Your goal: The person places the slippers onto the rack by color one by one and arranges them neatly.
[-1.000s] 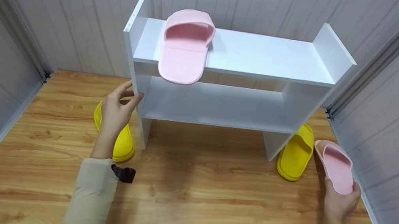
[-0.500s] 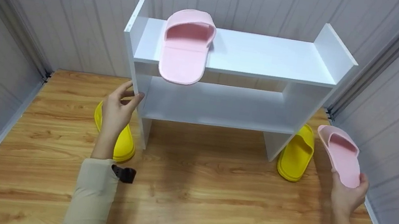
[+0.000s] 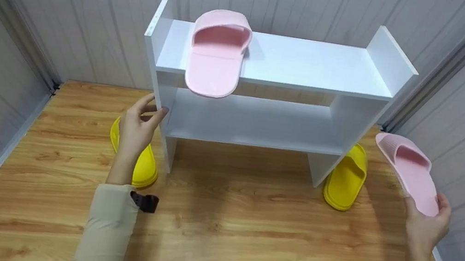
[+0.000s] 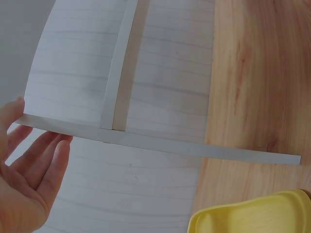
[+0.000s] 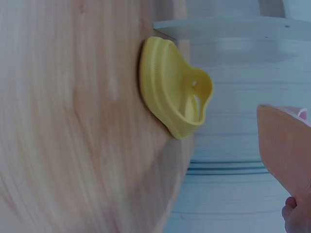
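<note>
One held pink slipper [image 3: 414, 175], one shelved pink slipper [image 3: 212, 73]

Hands well apart, one on each side of the white rack [image 3: 308, 63]. From where I stand, the right hand [image 3: 427, 226] grips the held pink slipper by its heel end, thumb and fingers at opposite edges of the sole. Slipper is up off the wooden floor [image 3: 245, 226], right of the rack and apart from it, strap end pointing away from the person. Its underside shows in the right wrist view.

Left hand [image 3: 133, 131] pinches the front edge of the rack's left side panel, between the two boards: thumb on the inner face, fingers on the outer.

Shelved pink slipper: upper board, near the left end, strap toward the back wall [image 3: 304, 2], heel projecting past the front edge.

Two yellow slippers on the floor. Left yellow slipper [image 3: 145, 168] lies beside the rack, partly hidden by the left hand and wrist. Right yellow slipper [image 3: 344, 178] sits close to the right side panel; contact with it, cannot tell. Beige sleeves [image 3: 108, 223] on both arms.
</note>
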### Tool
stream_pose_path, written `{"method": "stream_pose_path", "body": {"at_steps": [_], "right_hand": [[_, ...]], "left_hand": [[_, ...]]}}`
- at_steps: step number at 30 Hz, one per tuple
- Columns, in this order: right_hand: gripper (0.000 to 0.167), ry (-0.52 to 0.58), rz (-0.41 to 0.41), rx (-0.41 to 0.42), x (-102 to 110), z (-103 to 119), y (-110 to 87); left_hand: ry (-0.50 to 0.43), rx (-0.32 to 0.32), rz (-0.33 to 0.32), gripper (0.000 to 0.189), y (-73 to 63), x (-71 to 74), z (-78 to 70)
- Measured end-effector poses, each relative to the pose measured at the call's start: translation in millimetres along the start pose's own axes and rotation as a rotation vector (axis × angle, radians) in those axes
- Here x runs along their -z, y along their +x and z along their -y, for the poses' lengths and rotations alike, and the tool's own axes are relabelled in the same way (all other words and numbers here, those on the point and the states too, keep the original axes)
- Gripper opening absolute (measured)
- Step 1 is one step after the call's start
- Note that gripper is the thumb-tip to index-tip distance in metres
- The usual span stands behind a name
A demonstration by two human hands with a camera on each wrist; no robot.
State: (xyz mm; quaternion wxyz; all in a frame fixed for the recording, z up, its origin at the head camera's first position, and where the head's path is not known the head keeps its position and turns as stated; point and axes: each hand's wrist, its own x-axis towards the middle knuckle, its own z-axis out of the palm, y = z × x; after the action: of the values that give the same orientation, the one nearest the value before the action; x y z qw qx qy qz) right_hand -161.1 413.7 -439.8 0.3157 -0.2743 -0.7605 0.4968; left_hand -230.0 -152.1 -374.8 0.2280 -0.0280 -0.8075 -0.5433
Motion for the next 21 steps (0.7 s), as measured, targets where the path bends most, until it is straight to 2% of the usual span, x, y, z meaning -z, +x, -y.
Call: {"method": "stream_pose_path", "body": {"at_steps": [6,9,14,18,21], "right_hand": [[0.061,0.029,-0.004,0.028,16,10,7.1],[0.058,0.125,-0.008,0.032,23,14,11.7],[0.055,0.370,-0.012,0.066,38,19,18.5],[0.054,0.520,0.049,0.126,52,23,22.9],[0.052,0.592,0.112,0.174,64,25,27.1]], "left_hand": [[0.011,-0.004,0.001,0.038,-0.2,-0.3,0.3],[0.013,0.007,0.000,0.038,-0.5,0.4,-0.5],[0.018,0.012,0.003,0.039,-1.0,1.2,-1.9],[0.018,-0.007,-0.003,0.037,-1.6,1.8,-2.7],[0.016,-0.015,-0.002,0.037,-2.0,1.6,-3.4]]}}
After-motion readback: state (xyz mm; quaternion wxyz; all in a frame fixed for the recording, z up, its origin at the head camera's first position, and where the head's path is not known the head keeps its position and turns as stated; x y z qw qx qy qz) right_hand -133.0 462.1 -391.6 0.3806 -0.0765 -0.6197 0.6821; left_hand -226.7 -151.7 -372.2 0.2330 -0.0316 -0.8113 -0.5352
